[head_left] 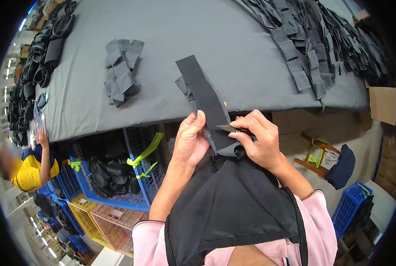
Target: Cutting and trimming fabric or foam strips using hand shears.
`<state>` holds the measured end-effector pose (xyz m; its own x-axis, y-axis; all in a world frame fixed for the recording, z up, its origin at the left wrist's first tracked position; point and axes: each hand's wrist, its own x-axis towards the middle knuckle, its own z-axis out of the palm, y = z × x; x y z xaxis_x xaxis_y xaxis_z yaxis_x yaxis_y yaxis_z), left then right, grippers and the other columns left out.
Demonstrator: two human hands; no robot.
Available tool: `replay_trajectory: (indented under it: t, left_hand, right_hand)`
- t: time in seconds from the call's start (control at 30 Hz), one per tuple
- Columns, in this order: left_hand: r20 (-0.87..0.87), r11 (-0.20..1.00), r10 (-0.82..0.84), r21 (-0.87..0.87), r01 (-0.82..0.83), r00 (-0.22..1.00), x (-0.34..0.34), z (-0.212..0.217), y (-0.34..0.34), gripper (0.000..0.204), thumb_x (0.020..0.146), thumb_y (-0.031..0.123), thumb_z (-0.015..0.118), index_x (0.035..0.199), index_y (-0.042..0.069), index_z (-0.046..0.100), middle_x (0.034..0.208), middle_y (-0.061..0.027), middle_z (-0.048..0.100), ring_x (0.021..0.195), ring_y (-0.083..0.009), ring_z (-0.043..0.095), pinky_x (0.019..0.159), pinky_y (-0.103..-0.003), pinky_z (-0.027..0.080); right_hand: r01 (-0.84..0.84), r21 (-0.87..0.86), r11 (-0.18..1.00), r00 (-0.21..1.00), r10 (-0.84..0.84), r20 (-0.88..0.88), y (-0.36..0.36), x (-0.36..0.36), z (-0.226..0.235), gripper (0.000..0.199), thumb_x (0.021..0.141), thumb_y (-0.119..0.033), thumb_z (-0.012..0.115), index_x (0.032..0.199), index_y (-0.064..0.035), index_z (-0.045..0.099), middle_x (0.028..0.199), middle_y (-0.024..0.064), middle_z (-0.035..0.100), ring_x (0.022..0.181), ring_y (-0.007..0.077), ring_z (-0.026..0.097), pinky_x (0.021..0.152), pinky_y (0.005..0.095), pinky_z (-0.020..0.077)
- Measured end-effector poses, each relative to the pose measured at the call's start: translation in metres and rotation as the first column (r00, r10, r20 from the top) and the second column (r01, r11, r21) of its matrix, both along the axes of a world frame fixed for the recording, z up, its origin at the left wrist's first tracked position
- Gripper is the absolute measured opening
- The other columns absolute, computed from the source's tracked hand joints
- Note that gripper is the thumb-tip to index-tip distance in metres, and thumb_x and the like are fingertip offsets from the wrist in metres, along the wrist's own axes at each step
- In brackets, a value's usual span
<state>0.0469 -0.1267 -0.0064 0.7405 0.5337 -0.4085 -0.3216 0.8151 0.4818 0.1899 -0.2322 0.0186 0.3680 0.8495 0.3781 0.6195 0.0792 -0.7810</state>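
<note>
My left hand (190,138) is closed on a flat dark fabric strip (200,86), its thumb pressed along the edge. The strip slants up and away over the table edge, with folded grey fabric pieces (184,87) behind it. In my right hand (260,139) is a small pointed metal blade (225,127), pinched between thumb and fingers. Its tip lies over the strip's right side; its dark handle is mostly hidden in the grip. The strip's near end folds over beneath my right hand, above the black apron (233,199) on my lap.
A grey cloth-covered table (162,26) holds a stack of folded strips (123,71), long strip bundles (311,48) and black pouches (52,51). Blue crates (138,177) stand below. A person in yellow (32,170) works at left. A wooden stool (315,155) stands at right.
</note>
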Motion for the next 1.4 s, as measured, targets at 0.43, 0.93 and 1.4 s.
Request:
replay_trajectory:
  t: [0.43, 0.93, 1.4]
  left_hand:
    - [0.041, 0.992, 0.124, -0.019, -0.123, 0.991, -0.004, -0.002, 0.009, 0.041, 0.095, 0.026, 0.048, 0.126, -0.001, 0.047, 0.128, -0.0158, 0.052, 0.115, -0.0232, 0.053, 0.098, -0.040, 0.044]
    - [0.012, 0.987, 0.160, -0.027, -0.160, 0.987, -0.004, -0.003, 0.006, 0.041, 0.095, 0.026, 0.050, 0.125, -0.001, 0.047, 0.127, -0.0144, 0.053, 0.113, -0.0223, 0.054, 0.097, -0.040, 0.045]
    - [-0.040, 0.995, 0.094, 0.022, -0.093, 0.995, -0.004, 0.006, 0.007, 0.041, 0.096, 0.025, 0.046, 0.125, -0.004, 0.046, 0.127, -0.0177, 0.052, 0.109, -0.0260, 0.056, 0.092, -0.041, 0.050]
  right_hand:
    - [-0.049, -0.122, 0.991, 0.996, 0.058, 0.069, -0.014, -0.006, -0.002, 0.023, 0.065, -0.007, 0.073, 0.084, -0.0056, 0.060, 0.072, 0.0054, 0.052, 0.058, 0.0226, 0.051, 0.051, 0.0320, 0.0415]
    - [-0.095, -0.056, 0.994, 0.978, 0.103, 0.180, -0.013, -0.016, -0.007, 0.026, 0.063, -0.006, 0.074, 0.084, -0.0064, 0.060, 0.073, 0.0036, 0.053, 0.056, 0.0206, 0.050, 0.050, 0.0306, 0.0396]
    - [0.055, -0.076, 0.996, 0.980, -0.068, -0.188, -0.008, 0.004, -0.008, 0.024, 0.069, 0.000, 0.073, 0.090, -0.0009, 0.061, 0.078, 0.0064, 0.054, 0.058, 0.0134, 0.051, 0.053, 0.0261, 0.0429]
